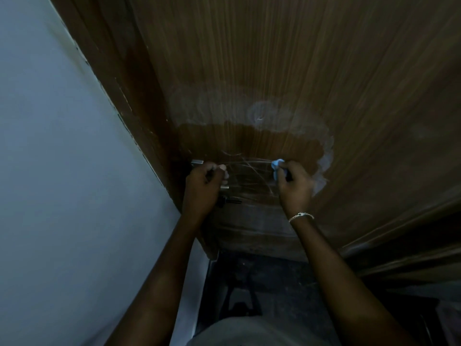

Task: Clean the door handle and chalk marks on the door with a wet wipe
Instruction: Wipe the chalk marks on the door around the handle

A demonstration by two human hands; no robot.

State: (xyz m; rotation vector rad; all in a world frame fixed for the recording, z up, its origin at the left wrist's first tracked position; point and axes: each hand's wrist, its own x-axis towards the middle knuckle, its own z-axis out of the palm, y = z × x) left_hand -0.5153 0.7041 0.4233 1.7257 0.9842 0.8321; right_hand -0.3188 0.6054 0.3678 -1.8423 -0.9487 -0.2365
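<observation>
We face the door (274, 58): a damp dark patch, pale chalky haze (324, 156) rimming it. Thin chalk marks (249, 168) arc between our hands, just left of the right hand (295, 186), the nearer one, which pinches the blue wet wipe (277, 164) against the wood. The left hand (204, 186) grips the door handle (197, 162). No legible writing.

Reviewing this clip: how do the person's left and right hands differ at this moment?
The left hand grips the metal door handle by the edge of the door; the right hand pinches a blue wet wipe against the door. The right wrist wears a bracelet; the left wrist is bare. Both hands are raised to about the same height, fingers curled, backs toward the camera.
</observation>
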